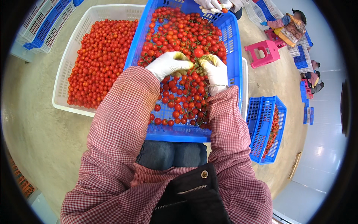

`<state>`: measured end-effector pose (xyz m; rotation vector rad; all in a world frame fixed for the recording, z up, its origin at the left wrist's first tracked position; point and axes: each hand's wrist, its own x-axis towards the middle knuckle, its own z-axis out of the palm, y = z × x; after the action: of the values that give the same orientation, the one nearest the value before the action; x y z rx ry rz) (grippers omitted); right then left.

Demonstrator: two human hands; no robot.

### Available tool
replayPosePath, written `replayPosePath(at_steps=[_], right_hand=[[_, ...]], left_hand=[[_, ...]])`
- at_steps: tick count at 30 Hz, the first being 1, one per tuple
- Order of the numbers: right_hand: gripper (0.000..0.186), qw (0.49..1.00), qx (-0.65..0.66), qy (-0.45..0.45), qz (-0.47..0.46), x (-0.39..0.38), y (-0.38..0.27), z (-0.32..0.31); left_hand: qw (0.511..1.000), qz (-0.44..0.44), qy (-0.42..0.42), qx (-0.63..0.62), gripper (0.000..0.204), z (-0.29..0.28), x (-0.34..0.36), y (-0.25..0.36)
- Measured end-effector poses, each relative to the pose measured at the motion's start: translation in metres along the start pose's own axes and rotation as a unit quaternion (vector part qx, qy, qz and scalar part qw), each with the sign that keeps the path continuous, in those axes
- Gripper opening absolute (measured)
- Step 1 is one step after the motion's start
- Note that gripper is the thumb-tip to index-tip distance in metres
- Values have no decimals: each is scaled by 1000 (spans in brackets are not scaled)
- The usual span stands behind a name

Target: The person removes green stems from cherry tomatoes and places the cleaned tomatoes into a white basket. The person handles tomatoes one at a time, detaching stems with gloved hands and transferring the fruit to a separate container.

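Note:
A blue plastic crate (233, 56) rests across my knees, full of small red cherry tomatoes on green stems. My left hand (167, 64) in a white glove is closed on a cluster of tomatoes and stem near the crate's middle. My right hand (215, 69), also gloved, pinches the same cluster right beside it, just under one red tomato (198, 52). Both sleeves are red-and-white checked. At the crate's far end another person's white-gloved hands (214, 5) hold a tomato.
A white crate (65, 67) of loose red tomatoes stands on the floor to my left. A smaller blue crate (261, 123) with some tomatoes stands at my right. A pink stool (264, 52), stacked crates and seated people are at the far right.

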<state>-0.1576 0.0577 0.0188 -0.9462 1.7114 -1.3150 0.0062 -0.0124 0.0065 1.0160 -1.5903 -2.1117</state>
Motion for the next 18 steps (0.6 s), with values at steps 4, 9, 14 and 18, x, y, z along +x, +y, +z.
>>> replayPosePath(at_steps=[4, 9, 14, 18], right_hand=[[20, 999, 26, -3, -38, 2, 3, -3], [20, 1000, 3, -5, -30, 1, 0, -4], [24, 996, -46, 22, -68, 0, 1, -4], [22, 995, -50, 10, -89, -2, 3, -1]], left_hand=[[998, -11, 2, -69, 24, 2, 1, 0], [989, -34, 0, -144, 27, 3, 6, -5], [977, -53, -20, -204, 36, 3, 2, -2], [995, 48, 24, -79, 36, 10, 1, 1]])
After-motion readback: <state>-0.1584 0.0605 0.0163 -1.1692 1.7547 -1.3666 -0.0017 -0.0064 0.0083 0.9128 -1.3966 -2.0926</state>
